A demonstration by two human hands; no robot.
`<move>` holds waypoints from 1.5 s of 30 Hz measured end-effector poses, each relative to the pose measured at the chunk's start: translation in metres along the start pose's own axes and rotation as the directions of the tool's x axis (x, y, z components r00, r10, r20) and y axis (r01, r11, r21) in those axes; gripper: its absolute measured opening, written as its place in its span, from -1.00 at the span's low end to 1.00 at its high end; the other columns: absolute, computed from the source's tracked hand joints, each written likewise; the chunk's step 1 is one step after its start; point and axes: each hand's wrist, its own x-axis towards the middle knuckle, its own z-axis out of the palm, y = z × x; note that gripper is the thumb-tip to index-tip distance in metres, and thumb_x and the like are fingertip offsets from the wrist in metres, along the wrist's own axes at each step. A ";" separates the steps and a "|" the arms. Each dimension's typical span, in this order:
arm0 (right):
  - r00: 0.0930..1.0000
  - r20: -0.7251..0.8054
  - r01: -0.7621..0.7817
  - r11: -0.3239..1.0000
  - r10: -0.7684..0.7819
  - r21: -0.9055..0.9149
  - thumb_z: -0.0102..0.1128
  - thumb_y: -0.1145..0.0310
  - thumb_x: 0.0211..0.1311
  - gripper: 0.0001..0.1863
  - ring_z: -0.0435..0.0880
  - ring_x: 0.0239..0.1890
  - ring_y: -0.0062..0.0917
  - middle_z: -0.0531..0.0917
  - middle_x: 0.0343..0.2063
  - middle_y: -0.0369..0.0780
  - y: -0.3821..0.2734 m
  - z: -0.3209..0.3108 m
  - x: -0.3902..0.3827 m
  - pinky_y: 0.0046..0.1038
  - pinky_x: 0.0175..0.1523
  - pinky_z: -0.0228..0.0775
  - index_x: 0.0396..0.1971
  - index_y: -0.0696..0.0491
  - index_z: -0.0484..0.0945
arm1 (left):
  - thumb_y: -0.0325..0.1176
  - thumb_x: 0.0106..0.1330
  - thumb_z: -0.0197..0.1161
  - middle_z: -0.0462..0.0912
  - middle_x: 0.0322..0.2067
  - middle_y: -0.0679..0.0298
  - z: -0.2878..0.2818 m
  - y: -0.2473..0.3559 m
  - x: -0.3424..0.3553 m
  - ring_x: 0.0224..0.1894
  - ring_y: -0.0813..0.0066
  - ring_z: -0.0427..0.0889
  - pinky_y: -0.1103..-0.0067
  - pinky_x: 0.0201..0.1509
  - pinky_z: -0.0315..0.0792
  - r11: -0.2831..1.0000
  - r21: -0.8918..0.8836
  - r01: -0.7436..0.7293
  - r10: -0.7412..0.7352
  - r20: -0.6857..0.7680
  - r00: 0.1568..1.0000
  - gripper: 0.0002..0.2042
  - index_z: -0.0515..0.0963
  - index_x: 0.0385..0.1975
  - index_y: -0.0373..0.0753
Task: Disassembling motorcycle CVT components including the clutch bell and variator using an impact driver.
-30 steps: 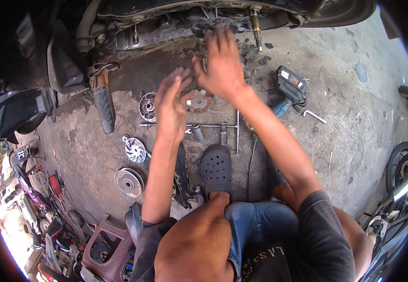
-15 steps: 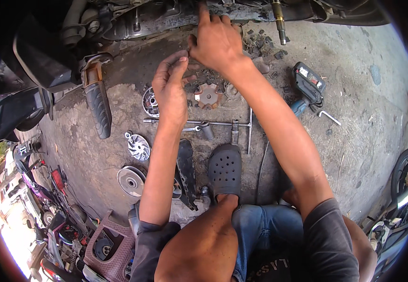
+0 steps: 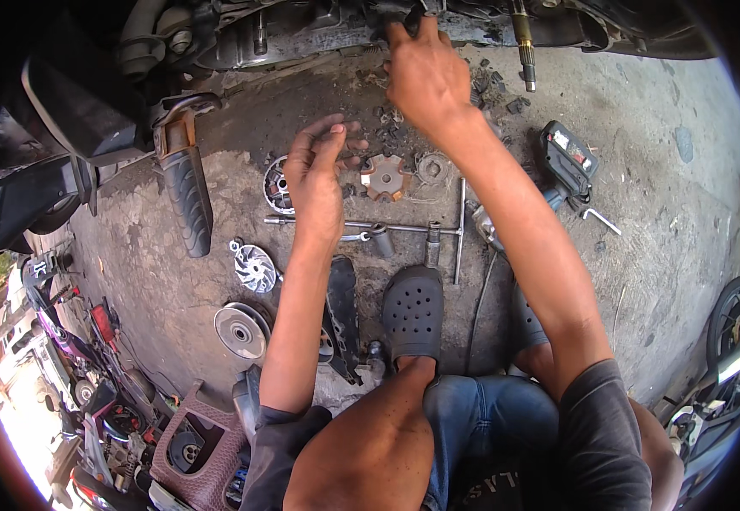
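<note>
right hand (image 3: 425, 77) up at engine underside (image 3: 302, 34), fingers pressed on it — grip unclear. left hand (image 3: 319, 170) loosely open (holding nothing) over star-shaped metal part (image 3: 385, 177) on concrete floor (image 3: 642, 170).

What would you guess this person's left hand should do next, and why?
Probably lower onto the star-shaped metal part on the concrete. The left hand hovers open and empty beside it, while the right hand already reaches into the engine housing above.
</note>
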 end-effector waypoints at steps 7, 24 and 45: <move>0.980 0.071 0.181 0.982 -0.184 0.047 0.22 0.52 -0.09 -0.65 0.62 -0.16 -0.17 0.61 -0.26 -0.02 0.010 -0.005 -0.018 -0.26 -0.26 0.60 -0.20 0.20 0.54 | -0.36 0.35 0.15 0.63 -0.18 0.08 -0.008 -0.003 0.005 -0.23 0.36 0.63 0.51 -0.16 0.41 0.999 0.049 -0.019 0.018 0.014 1.000 -0.73 0.46 -0.05 -0.38; 0.896 0.400 0.167 0.981 -0.192 0.097 0.26 0.38 -0.06 -0.84 0.73 -0.36 -0.19 0.69 -0.50 -0.03 -0.002 -0.035 -0.007 -0.26 -0.22 0.60 -0.49 0.16 0.66 | -0.33 0.36 0.15 0.64 -0.22 0.09 -0.011 -0.010 0.004 -0.28 0.38 0.64 0.52 -0.19 0.43 0.993 0.113 -0.015 0.011 0.034 0.999 -0.73 0.47 -0.06 -0.38; 0.778 0.580 -0.088 0.873 -0.241 0.480 0.06 0.19 0.32 -0.60 0.67 -0.40 -0.05 0.59 -0.63 0.08 -0.010 -0.056 -0.054 -0.13 -0.19 0.50 -0.56 0.21 0.57 | -0.06 0.34 0.19 0.51 -0.08 0.23 -0.035 0.052 0.104 -0.17 0.35 0.53 0.51 -0.20 0.41 0.986 -0.167 -0.027 0.049 0.128 0.990 -0.49 0.36 0.18 -0.20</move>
